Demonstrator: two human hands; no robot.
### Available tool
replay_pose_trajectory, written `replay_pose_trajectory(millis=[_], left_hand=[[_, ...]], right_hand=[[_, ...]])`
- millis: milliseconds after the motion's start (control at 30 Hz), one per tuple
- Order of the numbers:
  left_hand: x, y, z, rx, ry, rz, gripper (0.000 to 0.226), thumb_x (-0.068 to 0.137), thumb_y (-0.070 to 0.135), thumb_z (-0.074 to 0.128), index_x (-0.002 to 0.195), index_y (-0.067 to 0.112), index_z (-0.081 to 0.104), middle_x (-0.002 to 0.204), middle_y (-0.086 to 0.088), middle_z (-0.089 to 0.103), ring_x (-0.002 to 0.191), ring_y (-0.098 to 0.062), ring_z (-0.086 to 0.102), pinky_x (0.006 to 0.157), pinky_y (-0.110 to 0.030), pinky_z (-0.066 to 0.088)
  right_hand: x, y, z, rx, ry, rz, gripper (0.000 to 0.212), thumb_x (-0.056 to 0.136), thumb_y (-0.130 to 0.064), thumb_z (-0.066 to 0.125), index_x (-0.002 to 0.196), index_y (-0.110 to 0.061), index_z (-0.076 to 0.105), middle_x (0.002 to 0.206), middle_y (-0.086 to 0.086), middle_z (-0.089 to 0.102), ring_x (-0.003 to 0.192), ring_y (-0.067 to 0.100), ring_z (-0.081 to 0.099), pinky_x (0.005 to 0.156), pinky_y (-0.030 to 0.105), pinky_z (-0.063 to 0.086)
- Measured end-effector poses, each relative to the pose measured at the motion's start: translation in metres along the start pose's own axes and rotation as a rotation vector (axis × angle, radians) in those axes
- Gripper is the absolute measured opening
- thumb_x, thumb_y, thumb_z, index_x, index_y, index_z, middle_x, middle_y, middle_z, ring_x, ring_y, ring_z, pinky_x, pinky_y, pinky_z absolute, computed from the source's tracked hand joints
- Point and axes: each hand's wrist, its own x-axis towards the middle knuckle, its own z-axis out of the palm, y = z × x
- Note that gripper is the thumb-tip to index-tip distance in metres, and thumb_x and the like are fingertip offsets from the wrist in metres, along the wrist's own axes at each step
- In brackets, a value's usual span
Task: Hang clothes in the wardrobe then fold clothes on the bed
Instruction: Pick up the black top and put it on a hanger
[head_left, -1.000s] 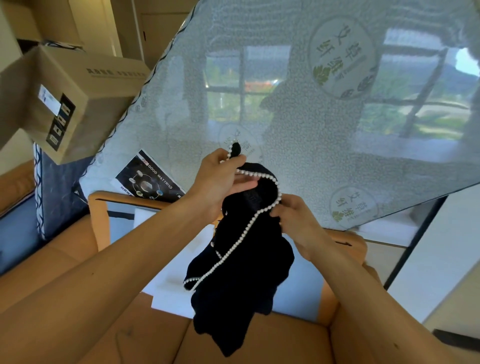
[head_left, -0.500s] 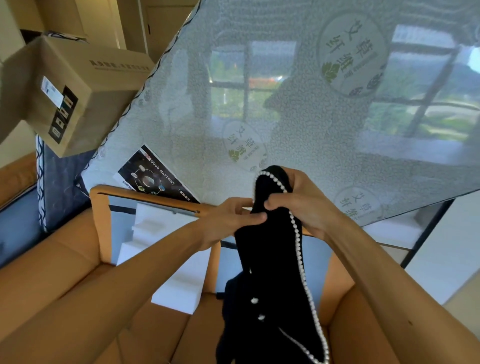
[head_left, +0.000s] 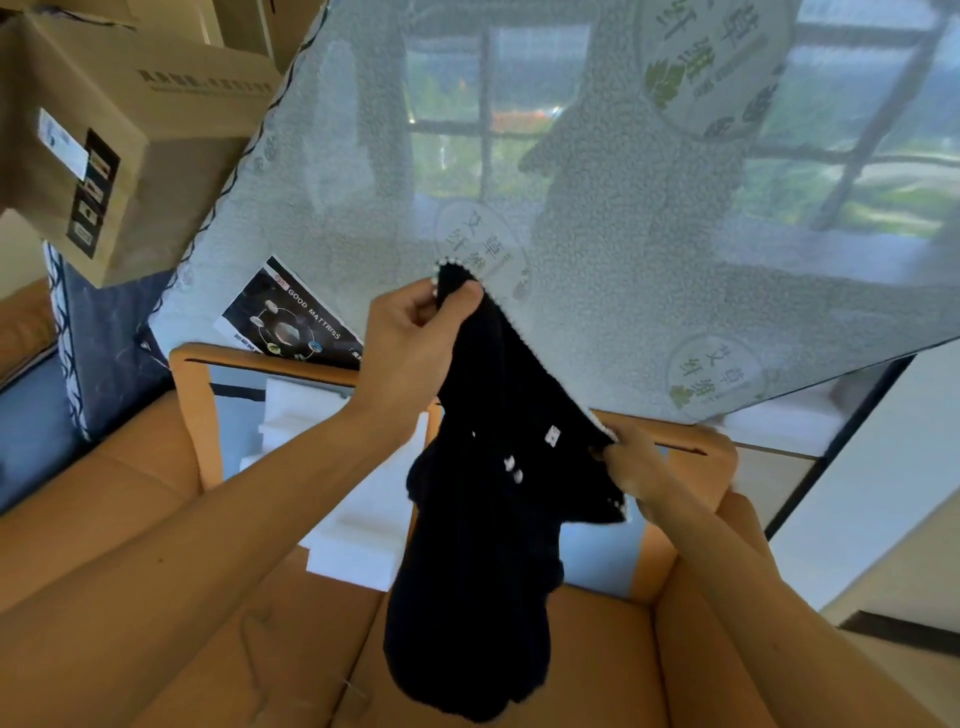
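Note:
A black garment (head_left: 483, 530) with a white pearl-like trim and small white buttons hangs in the air in front of me. My left hand (head_left: 410, 338) pinches its upper corner, held high. My right hand (head_left: 639, 467) grips the trimmed edge lower down and to the right, so that edge is stretched between both hands. The rest of the garment dangles bunched over an orange bed frame (head_left: 192, 410).
A plastic-wrapped mattress (head_left: 597, 182) leans upright behind the bed frame, with a printed leaflet (head_left: 291, 322) at its foot. A cardboard box (head_left: 98, 135) sits at upper left. White foam blocks (head_left: 363, 519) lie inside the frame. A white panel (head_left: 878, 467) stands at right.
My hands have moved apart: the left rose to the garment's top corner, the right slid down and to the right along the pearl trim, spreading that edge.

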Motion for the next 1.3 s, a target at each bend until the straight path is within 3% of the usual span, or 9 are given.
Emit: replay_pose_trajectory(millis=[67,200,333,533,700,900,1033,1167,1300], left_hand=[[0.003,-0.001,-0.017,0.129,0.068,0.042,0.04,0.095,0.016,0.069,0.059,0.008,0.052,0.047,0.011,0.051,0.048,-0.004,0.051,0.056,-0.019,0.042],[0.013,-0.024,-0.07,0.381,0.165,0.108,0.04,0.082,0.029,0.076,0.077,-0.005,0.057,0.072,-0.027,0.057,0.064,-0.041,0.054,0.062,-0.044,0.051],[0.007,-0.042,-0.125,0.568,0.177,0.018,0.028,0.085,0.0,0.074,0.08,0.025,0.063,0.077,0.005,0.069,0.07,0.0,0.066,0.066,-0.014,0.051],[-0.025,-0.063,-0.158,0.425,-0.104,-0.483,0.017,0.088,0.002,0.073,0.103,0.01,0.07,0.08,0.004,0.078,0.07,-0.001,0.073,0.059,-0.011,0.054],[-0.049,-0.117,-0.177,0.346,-0.35,-0.843,0.045,0.08,0.014,0.083,0.123,0.013,0.069,0.116,-0.008,0.075,0.109,-0.023,0.071,0.098,-0.039,0.056],[-0.11,-0.206,-0.177,0.256,-0.151,-0.921,0.007,0.091,0.017,0.075,0.089,0.011,0.078,0.087,-0.011,0.078,0.084,-0.024,0.076,0.087,-0.047,0.057],[-0.146,-0.241,-0.178,0.109,0.004,-1.041,0.021,0.087,0.023,0.075,0.07,0.013,0.068,0.06,0.005,0.068,0.054,0.0,0.066,0.066,-0.022,0.053],[-0.174,-0.29,-0.2,-0.039,0.082,-1.17,0.002,0.092,0.013,0.071,0.094,0.012,0.071,0.077,0.001,0.075,0.076,-0.012,0.074,0.069,-0.023,0.056],[-0.197,-0.342,-0.224,-0.154,0.174,-1.276,0.017,0.093,0.009,0.068,0.081,0.017,0.077,0.077,0.002,0.078,0.074,-0.011,0.075,0.069,-0.025,0.061]], right_hand=[[0.009,0.0,-0.004,0.266,0.025,0.164,0.028,0.093,0.009,0.043,0.085,-0.007,0.064,0.086,0.014,0.067,0.071,0.018,0.066,0.067,0.031,0.051],[0.026,-0.02,-0.013,0.577,0.066,0.251,0.025,0.099,-0.003,0.043,0.093,-0.003,0.067,0.079,0.011,0.073,0.065,0.019,0.071,0.056,0.026,0.056],[0.034,-0.045,-0.018,0.664,-0.022,0.194,0.027,0.102,-0.014,0.044,0.088,-0.013,0.067,0.07,0.001,0.073,0.06,0.014,0.07,0.05,0.024,0.055],[0.052,-0.068,0.011,0.317,-0.21,0.179,0.023,0.103,-0.018,0.051,0.1,-0.008,0.072,0.089,0.011,0.076,0.072,0.021,0.072,0.062,0.03,0.059],[0.057,-0.047,0.076,0.015,-0.431,0.222,0.018,0.099,-0.017,0.058,0.096,-0.006,0.071,0.088,0.012,0.075,0.075,0.022,0.072,0.064,0.031,0.054],[0.051,0.023,0.187,-0.28,-0.697,0.28,0.02,0.094,-0.026,0.066,0.103,-0.009,0.069,0.099,0.016,0.068,0.094,0.031,0.067,0.08,0.041,0.049],[0.04,0.085,0.252,-0.393,-0.785,0.323,0.027,0.088,-0.03,0.073,0.094,-0.004,0.067,0.08,0.007,0.06,0.074,0.023,0.06,0.065,0.033,0.039],[0.034,0.136,0.323,-0.474,-0.853,0.346,0.02,0.091,-0.032,0.071,0.097,-0.013,0.066,0.09,0.002,0.067,0.07,0.012,0.059,0.059,0.024,0.041],[0.031,0.181,0.404,-0.548,-0.93,0.326,0.02,0.092,-0.037,0.065,0.094,-0.017,0.064,0.094,0.002,0.068,0.086,0.02,0.068,0.071,0.031,0.052]])
